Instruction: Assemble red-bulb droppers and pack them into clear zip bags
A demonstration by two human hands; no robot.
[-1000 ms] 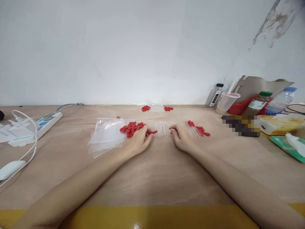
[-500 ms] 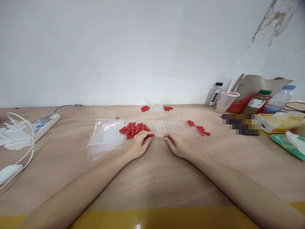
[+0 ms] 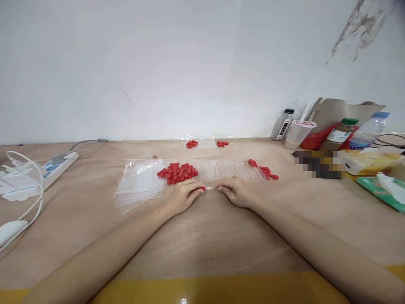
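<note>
the left hand (image 3: 185, 197) has its fingers clamped on a red cap (image 3: 203, 188), which they mostly hide; the right hand (image 3: 236, 192) has its fingers closed on the far end of a clear tube (image 3: 210, 188). the tube spans the gap between the hands, low over the worktop (image 3: 202, 240), its left end at the cap. whether it sits inside cannot be told.

just beyond the hands lies a row of tubes (image 3: 229, 169), with a red pile (image 3: 177, 172) touching or nearly touching its left end and a few red pieces (image 3: 268, 172) by its right. left of the pile, flat clear bags (image 3: 139, 179) overlap. more red pieces (image 3: 191, 144) lie at the back, near the wall (image 3: 158, 76).

well apart on the left are a power strip (image 3: 63, 165) and a white cable (image 3: 40, 181). on the right crowd a cup (image 3: 299, 134), bottles (image 3: 341, 136), a grey bag (image 3: 348, 110) and a green pack (image 3: 379, 194); none stands between the hands and the row.
</note>
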